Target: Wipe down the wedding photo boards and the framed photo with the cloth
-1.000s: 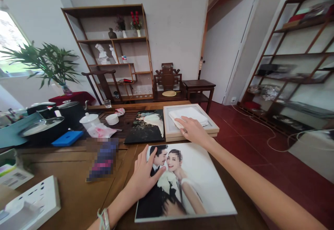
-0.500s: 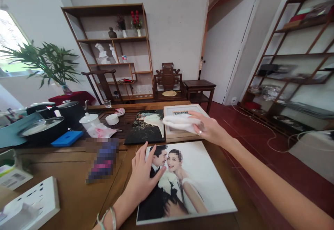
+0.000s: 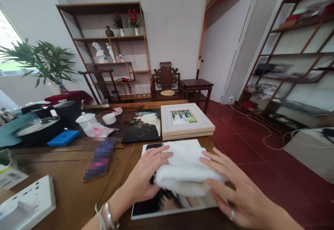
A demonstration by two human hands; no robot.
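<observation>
- White cloth [image 3: 185,171]: moved from framed picture [image 3: 186,120], centre, onto photo print [image 3: 167,207], lower centre.
- Grip, left hand [image 3: 144,177]: now clasps cloth.
- Grip, right hand [image 3: 235,195]: open, flat on cloth.

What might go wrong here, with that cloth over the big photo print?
1. The ring on the right hand sits close above the photo print and might scratch it.
2. The print lies by the right edge of the table; a hard push on the white cloth could slide it off.
</observation>
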